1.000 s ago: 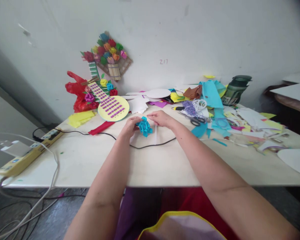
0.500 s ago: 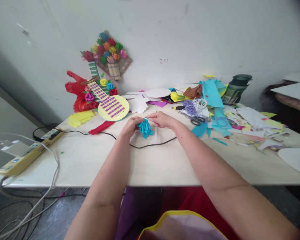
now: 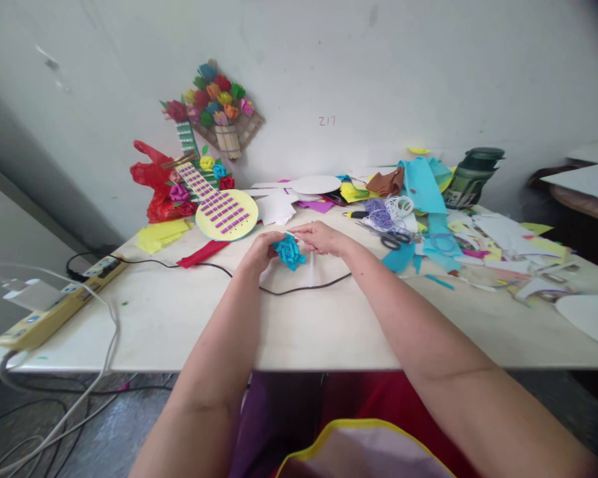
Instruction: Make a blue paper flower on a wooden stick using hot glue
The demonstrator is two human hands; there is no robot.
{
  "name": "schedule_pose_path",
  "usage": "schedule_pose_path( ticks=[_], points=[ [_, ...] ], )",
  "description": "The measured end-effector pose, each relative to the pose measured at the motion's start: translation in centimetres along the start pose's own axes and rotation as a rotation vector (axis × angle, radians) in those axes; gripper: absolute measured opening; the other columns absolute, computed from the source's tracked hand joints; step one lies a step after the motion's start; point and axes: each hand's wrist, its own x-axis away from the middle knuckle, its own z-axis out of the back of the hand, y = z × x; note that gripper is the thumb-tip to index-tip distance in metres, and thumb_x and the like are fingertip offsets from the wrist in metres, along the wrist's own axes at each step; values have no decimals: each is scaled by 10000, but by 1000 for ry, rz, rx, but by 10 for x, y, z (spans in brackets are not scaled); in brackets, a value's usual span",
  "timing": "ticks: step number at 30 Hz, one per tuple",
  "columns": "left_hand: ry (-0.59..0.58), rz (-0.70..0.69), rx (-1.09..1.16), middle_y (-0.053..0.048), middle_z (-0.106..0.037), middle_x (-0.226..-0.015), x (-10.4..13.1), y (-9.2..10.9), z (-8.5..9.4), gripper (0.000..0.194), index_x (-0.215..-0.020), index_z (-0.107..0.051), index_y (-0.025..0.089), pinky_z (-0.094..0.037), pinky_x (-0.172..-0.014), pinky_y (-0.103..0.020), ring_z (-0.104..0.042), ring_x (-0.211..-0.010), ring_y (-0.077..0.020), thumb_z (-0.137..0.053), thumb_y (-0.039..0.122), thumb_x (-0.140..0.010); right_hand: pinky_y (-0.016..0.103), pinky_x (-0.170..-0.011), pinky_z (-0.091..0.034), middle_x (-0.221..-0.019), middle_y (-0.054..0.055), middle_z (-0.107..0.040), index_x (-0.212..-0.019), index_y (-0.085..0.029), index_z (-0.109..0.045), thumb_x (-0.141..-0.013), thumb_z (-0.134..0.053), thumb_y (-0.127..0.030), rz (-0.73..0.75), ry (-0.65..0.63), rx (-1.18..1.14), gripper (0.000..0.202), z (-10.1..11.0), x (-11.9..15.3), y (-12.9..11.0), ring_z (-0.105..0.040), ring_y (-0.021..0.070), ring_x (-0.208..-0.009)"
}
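My left hand is closed on a bright blue paper flower with crinkled, bunched petals, held just above the table. My right hand is pinched on a thin white stick, whose tip reaches to the top of the flower. Its exact kind is too small to make out. A pale translucent strip shows below my right fingers; I cannot tell whether it is part of what they hold. The two hands are close together, with the flower between them.
A yellow paper guitar and red plastic bag stand at the back left. Scissors, yarn, paper scraps and a green bottle lie rightward. A black cable crosses below my hands from a power strip.
The blue flower has tilted slightly in my left hand, its lower end shifting a little to the right. Both hands stay in nearly the same place.
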Motion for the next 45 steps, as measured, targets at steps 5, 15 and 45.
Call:
schedule_pose_path(
  ticks=[5,15,45],
  points=[
    [41,10,17,-53,-646,-594,1,1,-2,182,-649,-672,116,-452,-501,-252,-574,-507,-140,-713,281,-584,152,-417,-256,-526,-72,-396,-1164,-177,-670,-853,-588,-302,21,-1,-26,346,0,0,1,-323,42,-435],
    [23,-21,39,-68,-657,-607,3,3,-3,173,-660,-662,115,-448,-483,-254,-593,-513,-158,-670,264,-572,172,-449,-297,-458,-92,-360,-1237,-173,-648,-882,-496,-231,102,12,86,390,-2,-7,6,-336,56,-427],
    [62,-79,43,-42,-590,-506,4,2,-3,183,-540,-610,117,-432,-458,-243,-532,-449,-126,-681,279,-585,285,-923,-476,-1095,6,-734,-1070,-280,-739,-848,-585,-210,421,137,435,279,0,-21,24,-659,175,-1025]
  ],
)
